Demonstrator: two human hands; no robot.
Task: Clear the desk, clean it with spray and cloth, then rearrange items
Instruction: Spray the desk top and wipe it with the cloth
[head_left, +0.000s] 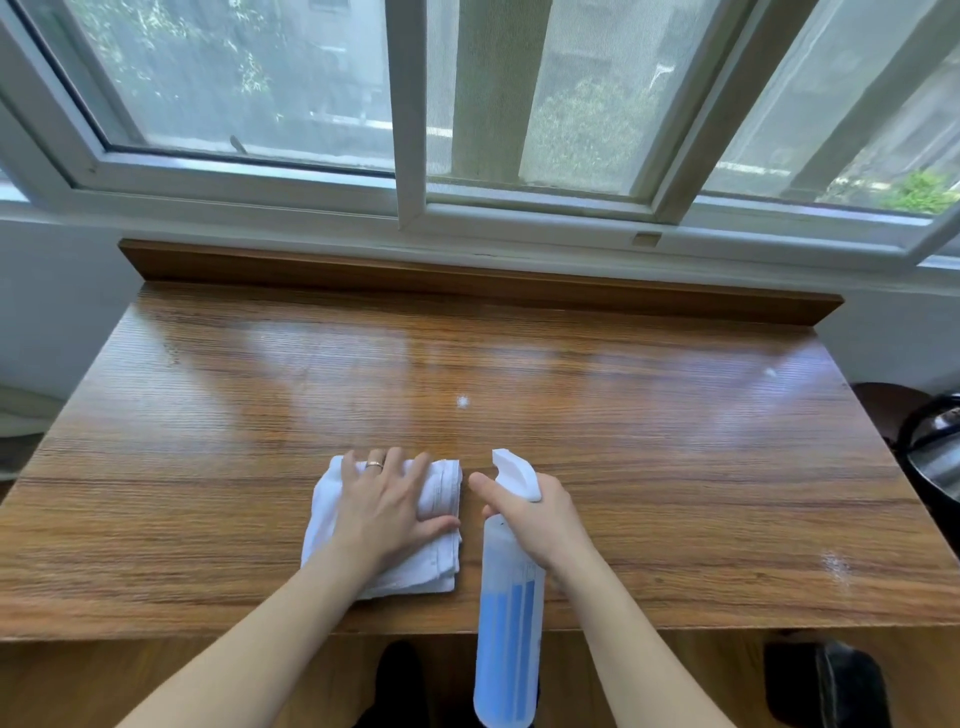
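Observation:
A folded white cloth (439, 556) lies on the wooden desk (649, 467) near its front edge, left of centre. My left hand (387, 506) rests flat on top of the cloth, fingers spread, a ring on one finger. My right hand (540, 514) grips a spray bottle (509, 639) just below its white head. The bottle is translucent with blue liquid, and its nozzle points away from me over the desk. Its index finger is stretched out near the trigger. Small wet specks show on the desk near the centre and at the right.
A raised wooden ledge (467, 278) runs along the desk's back edge under a white-framed window (410, 197). A dark kettle-like object (935, 447) stands off the right side. A black item (826, 680) lies on the floor at lower right.

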